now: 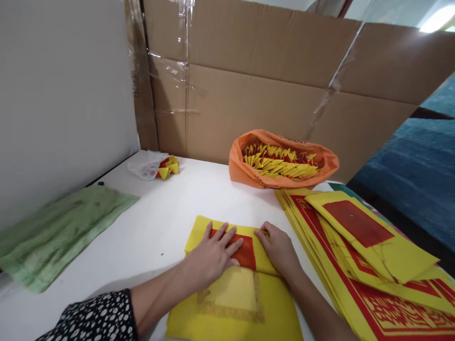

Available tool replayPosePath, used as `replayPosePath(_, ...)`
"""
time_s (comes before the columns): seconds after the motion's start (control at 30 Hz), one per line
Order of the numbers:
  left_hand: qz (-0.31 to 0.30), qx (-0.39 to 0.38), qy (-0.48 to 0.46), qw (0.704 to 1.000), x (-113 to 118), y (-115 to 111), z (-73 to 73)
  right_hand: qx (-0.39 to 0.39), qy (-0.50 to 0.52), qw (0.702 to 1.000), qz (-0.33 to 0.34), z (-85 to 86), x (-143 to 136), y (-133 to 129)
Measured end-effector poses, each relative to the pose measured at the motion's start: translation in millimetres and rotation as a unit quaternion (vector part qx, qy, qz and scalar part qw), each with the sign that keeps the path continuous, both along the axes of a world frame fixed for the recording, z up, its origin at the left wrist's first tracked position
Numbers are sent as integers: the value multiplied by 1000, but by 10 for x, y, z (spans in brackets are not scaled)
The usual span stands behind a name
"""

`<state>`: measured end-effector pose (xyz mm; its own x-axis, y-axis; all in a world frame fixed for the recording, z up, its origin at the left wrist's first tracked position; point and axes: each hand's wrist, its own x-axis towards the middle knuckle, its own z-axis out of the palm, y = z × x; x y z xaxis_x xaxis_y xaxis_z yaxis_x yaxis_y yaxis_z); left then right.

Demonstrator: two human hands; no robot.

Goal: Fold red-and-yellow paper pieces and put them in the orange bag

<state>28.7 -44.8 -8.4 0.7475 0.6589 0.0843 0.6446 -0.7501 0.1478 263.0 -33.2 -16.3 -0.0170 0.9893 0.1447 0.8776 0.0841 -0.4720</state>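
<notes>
Flat on the white table before me lies yellow paper (pixel 245 327) with a red rectangle and a paler square printed on it. Its far part looks folded over, with a crease running across the middle. My left hand (pixel 215 255) rests palm down on the red rectangle (pixel 247 251), fingers spread. At the right side of the folded part, my right hand (pixel 279 248) has its fingers curled, thumb and forefinger pinching the paper's far right edge. Part of the sheet is hidden under both hands.
An orange bag (pixel 245 173) full of folded yellow-and-red paper pieces stands at the back. Yellow printed sheets (pixel 377 265) are piled on the right. A green cloth (pixel 67 227) lies left. Folded pieces (pixel 168 166) sit beside clear plastic (pixel 147 166). Cardboard (pixel 249 94) walls the back.
</notes>
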Motion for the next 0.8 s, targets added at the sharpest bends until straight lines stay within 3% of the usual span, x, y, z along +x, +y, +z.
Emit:
replayPosePath(0.57,0,-3,3,1000,20,-16,59,-7,7,1000,0,11,-6,-5)
replayPosePath(0.8,8,-20,-4,1000,21,-5,-43,3,-4,1000,4,-2,17,16)
